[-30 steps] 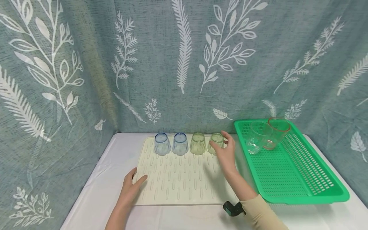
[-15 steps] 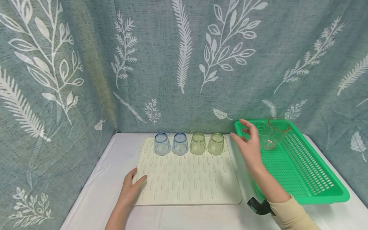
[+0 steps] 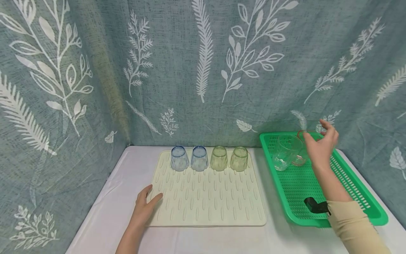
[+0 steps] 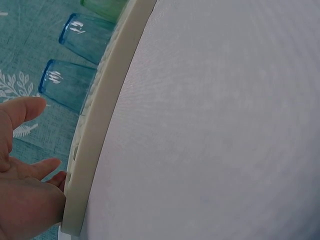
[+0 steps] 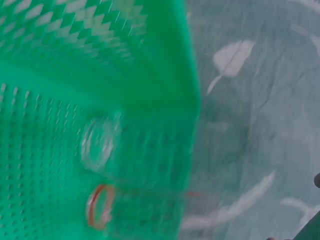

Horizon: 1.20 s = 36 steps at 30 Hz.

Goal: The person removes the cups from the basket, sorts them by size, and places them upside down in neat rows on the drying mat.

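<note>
My right hand (image 3: pixel 321 150) is over the green basket, at the rim of an orange-rimmed clear glass (image 3: pixel 299 161), thumb and fingers spread apart. It partly hides that glass; contact is unclear. Beside it stands a clear glass (image 3: pixel 280 158). In the right wrist view, the orange-rimmed glass (image 5: pixel 102 207) and clear glass (image 5: pixel 97 145) look blurred. My left hand (image 3: pixel 144 208) rests at the left edge of a cream ridged mat (image 3: pixel 206 201), fingers apart, holding nothing. Two blue glasses (image 3: pixel 179 160) and two green glasses (image 3: pixel 219 160) stand narrow end up along the mat's far edge.
The green plastic basket (image 3: pixel 287 208) with perforated walls stands right of the mat on a white-covered table (image 3: pixel 203 240). A grey-green leaf-patterned curtain (image 3: pixel 177 70) hangs close behind and at the sides. A black device is strapped at my right wrist.
My right hand has left the rightmost green glass and moved right, across to the orange-rimmed glass in the basket. My left hand and the glasses on the mat have stayed put.
</note>
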### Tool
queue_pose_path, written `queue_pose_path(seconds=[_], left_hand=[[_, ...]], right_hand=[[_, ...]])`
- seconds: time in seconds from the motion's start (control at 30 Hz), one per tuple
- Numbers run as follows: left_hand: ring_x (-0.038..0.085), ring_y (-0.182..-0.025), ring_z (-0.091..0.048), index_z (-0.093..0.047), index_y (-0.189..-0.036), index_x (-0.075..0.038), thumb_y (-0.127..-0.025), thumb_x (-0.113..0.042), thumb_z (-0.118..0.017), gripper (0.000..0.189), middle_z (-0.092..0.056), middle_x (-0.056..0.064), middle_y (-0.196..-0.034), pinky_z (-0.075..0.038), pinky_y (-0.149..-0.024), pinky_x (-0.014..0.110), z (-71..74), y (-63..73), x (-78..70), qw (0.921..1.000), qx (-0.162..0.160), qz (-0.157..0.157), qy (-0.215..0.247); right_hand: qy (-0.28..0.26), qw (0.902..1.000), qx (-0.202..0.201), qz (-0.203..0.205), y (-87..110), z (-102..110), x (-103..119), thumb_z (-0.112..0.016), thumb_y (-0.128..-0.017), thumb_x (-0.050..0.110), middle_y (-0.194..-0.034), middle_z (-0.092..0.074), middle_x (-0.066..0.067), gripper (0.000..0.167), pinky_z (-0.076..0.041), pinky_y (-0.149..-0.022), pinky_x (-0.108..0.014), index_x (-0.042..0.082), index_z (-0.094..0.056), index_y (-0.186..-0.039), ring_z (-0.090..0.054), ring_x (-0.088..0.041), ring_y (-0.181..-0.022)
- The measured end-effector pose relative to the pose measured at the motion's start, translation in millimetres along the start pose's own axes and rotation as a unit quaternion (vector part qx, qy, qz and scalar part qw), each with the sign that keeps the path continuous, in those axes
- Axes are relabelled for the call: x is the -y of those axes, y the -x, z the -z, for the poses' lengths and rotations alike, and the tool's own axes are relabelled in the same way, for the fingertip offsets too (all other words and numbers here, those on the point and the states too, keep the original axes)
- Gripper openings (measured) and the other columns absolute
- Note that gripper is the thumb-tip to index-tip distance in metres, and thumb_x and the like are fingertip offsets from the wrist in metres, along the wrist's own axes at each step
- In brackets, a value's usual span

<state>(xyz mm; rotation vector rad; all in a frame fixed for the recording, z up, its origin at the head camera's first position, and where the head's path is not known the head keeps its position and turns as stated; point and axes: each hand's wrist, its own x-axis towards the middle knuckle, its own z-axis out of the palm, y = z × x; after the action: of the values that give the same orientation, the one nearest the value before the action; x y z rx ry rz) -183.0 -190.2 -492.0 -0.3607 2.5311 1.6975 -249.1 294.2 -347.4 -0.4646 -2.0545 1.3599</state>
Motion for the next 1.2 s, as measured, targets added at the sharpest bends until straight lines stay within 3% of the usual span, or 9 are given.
queue_pose_path(seconds=[0.13,0.37,0.6,0.9,1.03,1.2], left_hand=[[0.051,-0.142,-0.007,-0.016,-0.152,0.005,-0.096,-0.030,-0.060,0.080,-0.008,0.032,-0.155,-0.012,-0.111,0.066,0.5,1.4,0.3,1.0000,0.001,0.003,0.003],[0.051,-0.142,-0.009,-0.017,-0.152,0.005,-0.096,-0.029,-0.059,0.078,-0.010,0.033,-0.155,-0.013,-0.111,0.066,-0.8,2.5,1.9,0.9999,-0.007,0.010,-0.004],[0.051,-0.142,-0.008,-0.016,-0.152,0.005,-0.095,-0.029,-0.060,0.079,-0.008,0.032,-0.155,-0.013,-0.111,0.066,-0.3,2.1,3.9,1.0000,-0.003,0.008,0.003],[0.049,-0.143,-0.007,-0.016,-0.153,0.004,-0.095,-0.030,-0.060,0.080,-0.008,0.031,-0.156,-0.011,-0.112,0.064,0.2,1.8,1.5,0.9999,-0.002,0.010,0.009],[0.049,-0.143,-0.007,-0.017,-0.152,0.005,-0.096,-0.028,-0.060,0.078,-0.009,0.031,-0.156,-0.011,-0.113,0.063,0.9,1.6,0.1,0.9999,-0.001,0.005,0.010],[0.049,-0.143,-0.008,-0.017,-0.152,0.005,-0.096,-0.026,-0.059,0.076,-0.009,0.031,-0.155,-0.011,-0.113,0.062,1.3,2.7,-0.9,0.9999,0.000,0.001,0.017]], right_hand=[[0.029,0.9987,0.006,-0.042,-12.5,7.2,-14.8,-0.056,-0.095,0.017,-0.153,-0.017,-0.004,0.062,-0.035,-0.098,-0.035,0.020,-0.027,-0.151,-0.023,-0.020,-0.132],[0.069,0.9905,0.038,-0.112,-24.3,15.3,-40.6,-0.052,-0.095,0.016,-0.157,-0.011,-0.013,0.072,-0.025,-0.113,-0.047,0.013,-0.012,-0.155,-0.009,-0.029,-0.144],[0.111,0.9790,0.096,-0.142,-31.1,19.2,-58.8,-0.057,-0.093,0.014,-0.155,-0.011,-0.027,0.081,-0.023,-0.113,-0.055,0.001,-0.005,-0.154,-0.013,-0.042,-0.142],[0.105,0.9613,0.197,-0.162,-36.6,19.5,-77.3,-0.062,-0.089,0.013,-0.152,-0.006,-0.038,0.091,-0.023,-0.112,-0.058,-0.010,0.002,-0.150,-0.014,-0.052,-0.140],[0.101,0.9508,0.235,-0.174,-38.8,18.9,-83.7,-0.063,-0.090,0.015,-0.153,-0.002,-0.038,0.093,-0.030,-0.108,-0.060,-0.010,0.003,-0.150,-0.017,-0.053,-0.139],[0.073,0.9373,0.275,-0.201,-42.4,19.9,-90.4,-0.062,-0.092,0.017,-0.155,0.009,-0.034,0.096,-0.028,-0.108,-0.063,-0.007,0.010,-0.150,-0.007,-0.054,-0.141]])
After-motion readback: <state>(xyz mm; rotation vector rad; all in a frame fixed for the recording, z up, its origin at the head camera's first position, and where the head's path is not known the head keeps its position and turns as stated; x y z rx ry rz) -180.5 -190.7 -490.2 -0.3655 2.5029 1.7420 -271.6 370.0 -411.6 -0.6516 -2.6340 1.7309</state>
